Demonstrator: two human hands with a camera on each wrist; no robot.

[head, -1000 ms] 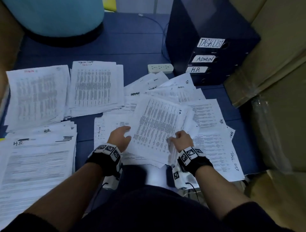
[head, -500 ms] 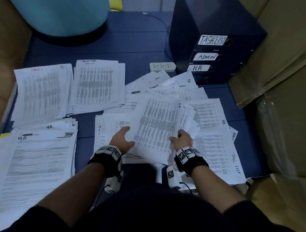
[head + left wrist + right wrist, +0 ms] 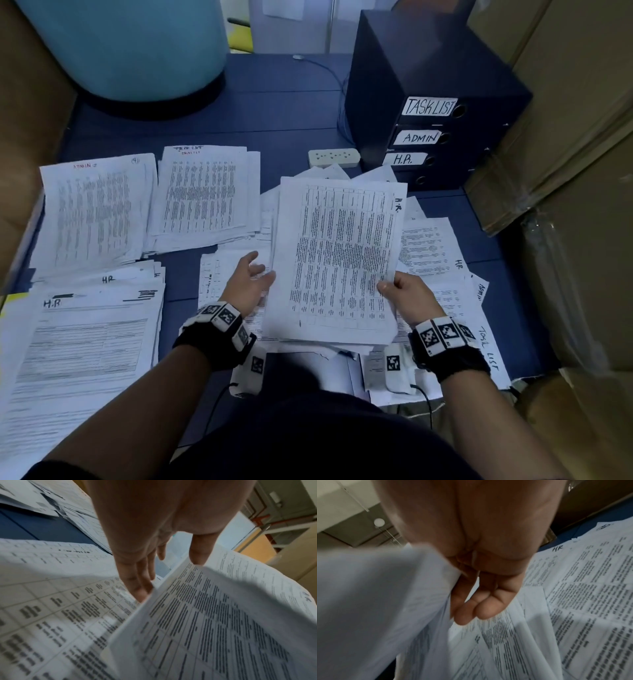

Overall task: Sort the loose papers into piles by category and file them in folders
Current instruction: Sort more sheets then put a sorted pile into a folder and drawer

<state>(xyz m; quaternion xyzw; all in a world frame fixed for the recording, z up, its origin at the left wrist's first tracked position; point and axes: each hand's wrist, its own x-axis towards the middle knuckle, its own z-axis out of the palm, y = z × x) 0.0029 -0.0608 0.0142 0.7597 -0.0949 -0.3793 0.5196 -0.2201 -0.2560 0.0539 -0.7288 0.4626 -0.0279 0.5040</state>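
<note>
An H.R.-marked sheet [image 3: 337, 260] is pinched up by the right hand [image 3: 407, 296] so its label reads, likely for sorting; the left hand [image 3: 248, 282] is spread beside its edge.

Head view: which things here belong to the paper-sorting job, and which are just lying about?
Part of the job:
- H.R. sheet, pinched by the right hand
- left hand, open beside it
- unsorted heap
- ADMIN pile, task list pile, H.R. pile
- labelled folders

Lying about:
- power strip
- blue drum
- cardboard boxes
</note>
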